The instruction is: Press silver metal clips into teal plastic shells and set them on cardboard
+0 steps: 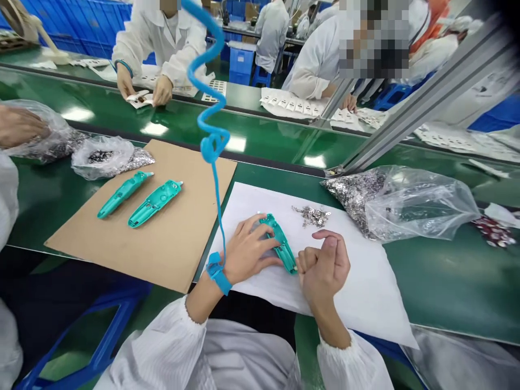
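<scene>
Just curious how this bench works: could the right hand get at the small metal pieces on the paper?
Probably yes. The right hand is over the white paper just below the metal pieces, with nothing between them; the teal casing in the left hand lies off to one side.

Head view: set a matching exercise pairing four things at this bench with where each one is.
Things:
1. Left hand
2. Right hand
3. Two teal casings
4. Silver metal bits

Places:
A. Curled beside a third casing
B. On a white sheet
C. Clasped over that third casing
D. On the cardboard

Pairs: 1-C, 2-A, 3-D, 4-B
</scene>
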A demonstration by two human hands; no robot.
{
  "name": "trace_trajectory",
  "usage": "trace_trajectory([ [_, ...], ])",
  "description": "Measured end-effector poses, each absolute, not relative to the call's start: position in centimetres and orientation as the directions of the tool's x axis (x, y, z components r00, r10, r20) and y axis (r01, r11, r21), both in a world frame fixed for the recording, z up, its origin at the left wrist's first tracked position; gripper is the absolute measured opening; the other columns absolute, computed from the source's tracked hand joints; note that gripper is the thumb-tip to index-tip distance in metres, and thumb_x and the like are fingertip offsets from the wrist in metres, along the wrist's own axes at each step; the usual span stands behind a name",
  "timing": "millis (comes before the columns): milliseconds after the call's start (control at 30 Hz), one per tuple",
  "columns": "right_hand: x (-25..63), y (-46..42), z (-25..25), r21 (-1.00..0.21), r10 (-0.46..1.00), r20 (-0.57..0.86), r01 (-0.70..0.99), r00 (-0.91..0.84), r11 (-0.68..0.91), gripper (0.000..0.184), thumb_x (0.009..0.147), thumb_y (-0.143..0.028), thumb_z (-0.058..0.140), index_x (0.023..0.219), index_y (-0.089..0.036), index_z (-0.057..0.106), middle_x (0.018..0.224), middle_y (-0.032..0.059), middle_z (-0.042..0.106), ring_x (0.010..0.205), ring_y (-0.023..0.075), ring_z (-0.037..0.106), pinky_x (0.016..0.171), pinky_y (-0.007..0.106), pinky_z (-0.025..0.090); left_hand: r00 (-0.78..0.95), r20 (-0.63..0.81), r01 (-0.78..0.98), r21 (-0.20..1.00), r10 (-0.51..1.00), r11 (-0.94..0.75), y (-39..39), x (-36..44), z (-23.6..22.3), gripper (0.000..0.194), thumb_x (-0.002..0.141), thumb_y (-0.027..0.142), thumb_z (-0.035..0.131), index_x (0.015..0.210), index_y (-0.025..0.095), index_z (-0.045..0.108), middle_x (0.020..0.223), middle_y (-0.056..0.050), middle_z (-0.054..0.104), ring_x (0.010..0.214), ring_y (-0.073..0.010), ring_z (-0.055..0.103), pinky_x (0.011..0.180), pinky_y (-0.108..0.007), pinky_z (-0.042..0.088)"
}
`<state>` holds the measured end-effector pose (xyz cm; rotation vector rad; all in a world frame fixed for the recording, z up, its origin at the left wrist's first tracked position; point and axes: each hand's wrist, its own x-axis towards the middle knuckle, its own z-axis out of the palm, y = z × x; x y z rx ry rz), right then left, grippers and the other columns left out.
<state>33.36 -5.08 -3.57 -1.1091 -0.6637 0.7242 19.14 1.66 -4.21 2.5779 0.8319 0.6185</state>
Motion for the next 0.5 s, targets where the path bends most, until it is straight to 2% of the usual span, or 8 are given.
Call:
trace_trajectory([
  [100, 33.4, -5.1, -3.6, -0.946, 0.808, 0.132, -0.171, 0.575, 0.276, 0.026, 0.097, -0.046, 0.048, 0.086, -0.023, 0.053, 0.041, -0.0138, 0.021, 0.033, 0.0048, 0.014, 0.034, 0.014, 0.020, 0.727, 0.293, 0.465, 0.454, 0.621, -0.760, 1.6, 19.1, -4.2, 0.033, 0.082, 0.051, 0.067, 0.104, 0.027, 0.071, 0.115, -0.005, 0.064, 0.137, -0.0318, 0.034, 0.108, -0.049, 0.039],
  [333, 33.5, -6.0, -2.1, -0.889, 0.770, 0.128, -0.272, 0.625, 0.368, 0.021, 0.095, -0.041, 0.047, 0.088, -0.023, 0.053, 0.041, -0.0141, 0.020, 0.034, 0.0044, 0.012, 0.036, 0.015, 0.022, 0.725, 0.306, 0.460, 0.452, 0.617, -0.764, 1.5, 18.9, -4.5, 0.035, 0.083, 0.054, 0.064, 0.104, 0.027, 0.071, 0.114, -0.006, 0.063, 0.136, -0.0326, 0.035, 0.108, -0.050, 0.039],
  [500, 33.0, -6.2, -2.4, -0.904, 0.811, 0.127, -0.270, 0.571, 0.331, 0.023, 0.096, -0.043, 0.047, 0.089, -0.022, 0.054, 0.041, -0.0140, 0.022, 0.033, 0.0043, 0.013, 0.037, 0.015, 0.022, 0.713, 0.321, 0.465, 0.448, 0.623, -0.764, 1.5, 19.0, -4.5, 0.033, 0.083, 0.052, 0.066, 0.103, 0.027, 0.072, 0.113, -0.006, 0.064, 0.135, -0.0311, 0.036, 0.107, -0.049, 0.040],
])
